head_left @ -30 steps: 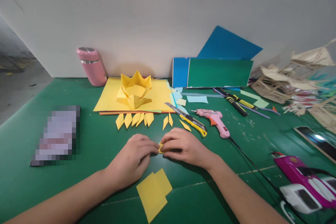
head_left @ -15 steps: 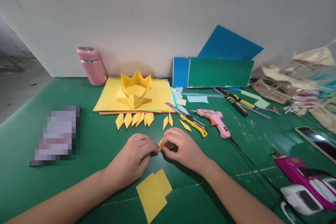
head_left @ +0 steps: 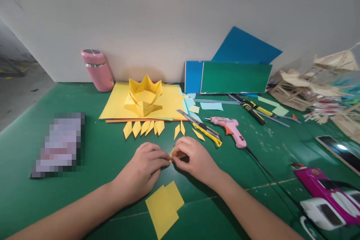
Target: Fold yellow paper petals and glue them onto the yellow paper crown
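Note:
Both hands meet over the green table around a small folded piece of yellow paper (head_left: 181, 154). My right hand (head_left: 201, 163) pinches it between thumb and fingers, and most of the piece is hidden behind them. At its left edge, my left hand (head_left: 146, 168) has its fingers closed on the paper, the fingertips nearly touching those of the right. Two flat yellow paper squares (head_left: 163, 210) overlap just in front of the hands. Beyond them lies a row of folded yellow paper diamonds (head_left: 136, 129), with several more to the right.
A yellow paper crown-like ring (head_left: 144, 101) stands on a stack of coloured paper (head_left: 112, 101). A utility knife (head_left: 206, 132) with its blade out and a pink glue gun (head_left: 229, 128) lie right. Also present are a pink flask (head_left: 98, 73), a power strip (head_left: 329, 191) and a phone (head_left: 340, 152).
Almost nothing differs. Both hands keep their pinch on the yellow paper, with only a very slight shift of the fingers and view.

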A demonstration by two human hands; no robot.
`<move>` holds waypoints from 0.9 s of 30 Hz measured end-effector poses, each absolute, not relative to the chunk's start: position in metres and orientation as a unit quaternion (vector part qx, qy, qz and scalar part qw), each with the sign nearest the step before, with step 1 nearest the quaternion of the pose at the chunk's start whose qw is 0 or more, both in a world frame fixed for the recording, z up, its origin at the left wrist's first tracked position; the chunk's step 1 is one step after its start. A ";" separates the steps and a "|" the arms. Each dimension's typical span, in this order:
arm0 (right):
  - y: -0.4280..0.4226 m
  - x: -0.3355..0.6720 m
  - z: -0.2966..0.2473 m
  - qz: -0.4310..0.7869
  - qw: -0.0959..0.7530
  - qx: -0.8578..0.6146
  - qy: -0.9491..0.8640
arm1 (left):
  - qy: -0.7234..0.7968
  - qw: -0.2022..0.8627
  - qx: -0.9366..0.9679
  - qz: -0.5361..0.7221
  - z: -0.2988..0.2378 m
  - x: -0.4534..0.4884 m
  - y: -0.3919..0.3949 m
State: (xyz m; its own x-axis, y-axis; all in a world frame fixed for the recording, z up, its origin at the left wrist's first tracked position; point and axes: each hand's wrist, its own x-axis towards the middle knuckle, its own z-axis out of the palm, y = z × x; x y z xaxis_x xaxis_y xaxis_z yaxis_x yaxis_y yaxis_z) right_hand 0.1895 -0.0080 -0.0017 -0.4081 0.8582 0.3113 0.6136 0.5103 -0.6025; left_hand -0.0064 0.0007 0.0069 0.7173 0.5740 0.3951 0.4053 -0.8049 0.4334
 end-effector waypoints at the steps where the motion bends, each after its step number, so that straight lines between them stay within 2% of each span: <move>1: -0.008 0.189 -0.002 0.201 0.304 -0.453 -0.814 | 0.267 0.158 0.914 0.261 0.007 -0.006 0.001; 27: -0.009 0.186 -0.003 0.198 0.306 -0.467 -0.805 | 0.259 0.076 0.938 0.218 0.016 -0.004 -0.005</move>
